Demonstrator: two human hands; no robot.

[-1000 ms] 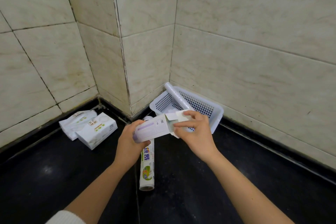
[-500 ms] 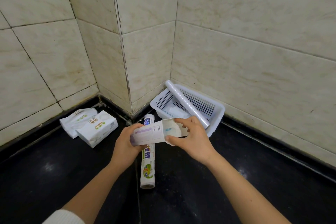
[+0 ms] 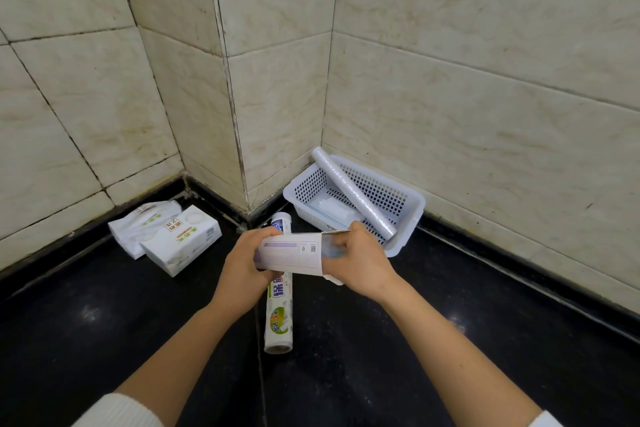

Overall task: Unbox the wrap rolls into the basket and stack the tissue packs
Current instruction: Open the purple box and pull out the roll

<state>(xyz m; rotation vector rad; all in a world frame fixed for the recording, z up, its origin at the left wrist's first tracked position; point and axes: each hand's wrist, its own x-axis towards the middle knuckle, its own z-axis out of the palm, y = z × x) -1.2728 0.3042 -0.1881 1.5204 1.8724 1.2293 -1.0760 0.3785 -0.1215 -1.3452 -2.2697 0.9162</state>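
Observation:
Both hands hold a white and purple wrap box (image 3: 289,255) level above the dark floor. My left hand (image 3: 244,269) grips its left end. My right hand (image 3: 360,262) is closed over its open right end, fingers at the flap. Under the box a printed wrap roll (image 3: 279,321) lies on the floor, pointing away from me. A white perforated basket (image 3: 403,204) sits in the wall corner, with a clear wrap roll (image 3: 351,191) leaning diagonally across it and a flat white pack on its bottom. Two white tissue packs (image 3: 180,239) lie side by side at the left.
Beige tiled walls close in at the back, with a jutting corner (image 3: 235,135) between the tissue packs and the basket. A black skirting (image 3: 519,274) runs along the walls. The dark floor (image 3: 363,374) stretches toward me.
The box has come down and a little toward me. My right hand has slid from holding the end flap open to closing over the box's right end.

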